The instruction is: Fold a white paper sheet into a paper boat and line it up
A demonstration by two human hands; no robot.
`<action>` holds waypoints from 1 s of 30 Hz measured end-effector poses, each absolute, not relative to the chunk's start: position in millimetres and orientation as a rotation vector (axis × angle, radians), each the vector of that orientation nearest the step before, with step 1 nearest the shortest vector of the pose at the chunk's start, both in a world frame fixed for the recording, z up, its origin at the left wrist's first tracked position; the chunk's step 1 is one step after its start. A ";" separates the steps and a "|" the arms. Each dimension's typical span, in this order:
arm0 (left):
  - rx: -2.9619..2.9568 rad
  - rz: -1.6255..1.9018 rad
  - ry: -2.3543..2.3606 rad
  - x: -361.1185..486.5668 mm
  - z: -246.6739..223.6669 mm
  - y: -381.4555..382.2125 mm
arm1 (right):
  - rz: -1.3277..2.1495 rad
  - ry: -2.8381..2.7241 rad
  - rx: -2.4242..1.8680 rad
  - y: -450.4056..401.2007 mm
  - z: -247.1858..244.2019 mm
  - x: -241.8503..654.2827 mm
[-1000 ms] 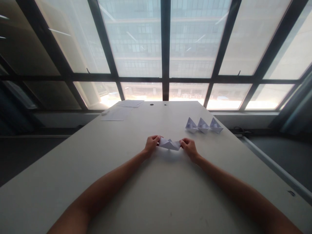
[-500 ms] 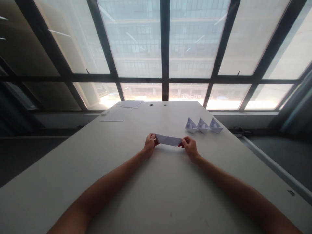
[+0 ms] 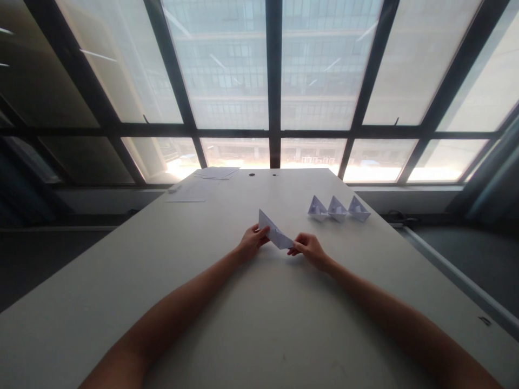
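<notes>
A folded white paper piece (image 3: 274, 233) is held over the middle of the pale table (image 3: 227, 302), tilted with its far left corner raised. My left hand (image 3: 252, 241) pinches its left side and my right hand (image 3: 308, 249) pinches its lower right tip. Both forearms reach in from the near edge.
Three finished paper boats (image 3: 338, 209) stand in a row at the right of the table. Loose white sheets (image 3: 198, 189) lie at the far left corner. Two small dark holes (image 3: 252, 174) mark the far edge. Large windows rise behind the table.
The paper was stretched flat between both hands; now it is tilted, its left end lifted, and my right hand has moved left and lower.
</notes>
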State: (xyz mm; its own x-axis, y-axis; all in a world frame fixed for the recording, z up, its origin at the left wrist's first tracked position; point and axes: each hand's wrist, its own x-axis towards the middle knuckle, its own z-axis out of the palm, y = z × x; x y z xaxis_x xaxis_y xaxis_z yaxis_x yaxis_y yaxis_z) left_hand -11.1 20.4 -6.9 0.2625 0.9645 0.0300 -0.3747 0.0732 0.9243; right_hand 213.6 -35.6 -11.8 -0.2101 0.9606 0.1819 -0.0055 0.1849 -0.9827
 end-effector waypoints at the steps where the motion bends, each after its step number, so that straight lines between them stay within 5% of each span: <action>1: 1.002 1.181 0.766 -11.1 -7.5 21.5 | 1.227 -1.494 -0.970 -36.1 -11.6 213.3; 18: 1.338 0.829 0.883 7.9 -7.1 -10.8 | 0.969 -1.794 -1.073 -31.5 -19.6 214.4; 30: 1.171 0.955 0.854 8.3 -4.9 -9.3 | 1.082 -1.986 -1.120 -34.9 -14.3 209.7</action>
